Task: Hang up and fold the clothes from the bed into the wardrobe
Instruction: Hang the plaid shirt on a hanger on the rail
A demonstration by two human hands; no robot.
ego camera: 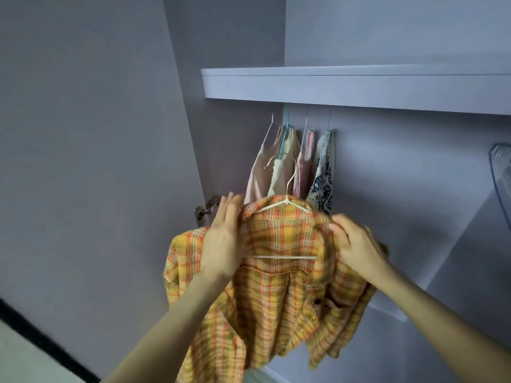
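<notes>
Plaid shirt (pixel 276 286) before wardrobe's (pixel 331 87) hung clothes (pixel 290 164)

Four garments (pixel 290 164) hung on the rail, each on its own hanger. One plaid shirt (pixel 279 294) sat on one white hanger (pixel 284 205). Two hands held it, left (pixel 224 244) and right (pixel 356 244).
</notes>
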